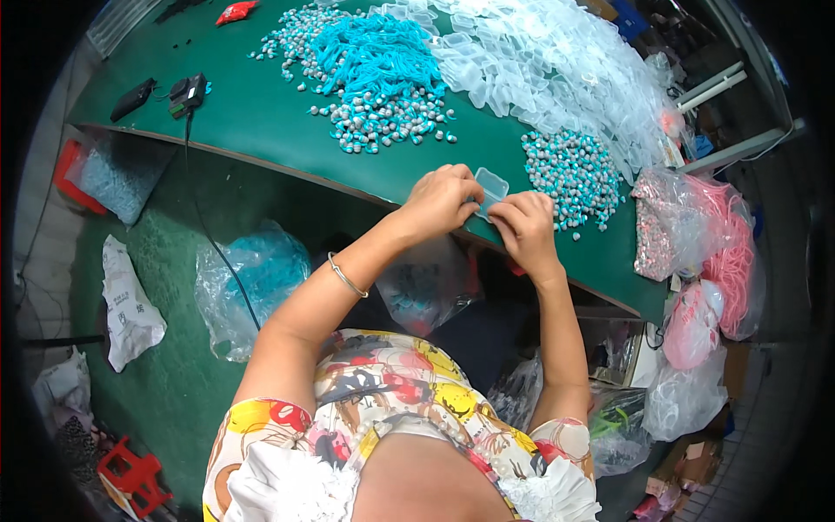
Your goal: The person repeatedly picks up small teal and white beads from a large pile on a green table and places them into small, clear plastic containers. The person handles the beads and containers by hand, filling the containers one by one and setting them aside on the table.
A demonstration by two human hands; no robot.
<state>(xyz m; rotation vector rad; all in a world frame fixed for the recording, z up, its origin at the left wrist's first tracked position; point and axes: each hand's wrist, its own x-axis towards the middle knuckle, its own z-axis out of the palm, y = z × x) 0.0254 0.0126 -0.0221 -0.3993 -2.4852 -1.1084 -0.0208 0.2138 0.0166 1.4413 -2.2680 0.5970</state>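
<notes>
A small clear plastic case [493, 184] with its lid up is at the table's front edge, between my two hands. My left hand [445, 200] grips the case's left side with bent fingers. On the other side my right hand [527, 224] pinches its near right edge, fingers pressed together. Whatever lies inside is mostly covered by my fingers. To the right of the case, close to my right hand, spreads a heap of small grey-and-blue plug-like pieces [574, 174].
Farther back on the green table [261, 122] lie a blue cord bundle [374, 52], more plug-like pieces [383, 122] and a large pile of clear cases [539, 61]. Bags of pink cord [726, 252] hang at the right edge. A black cable [204, 209] drops at left.
</notes>
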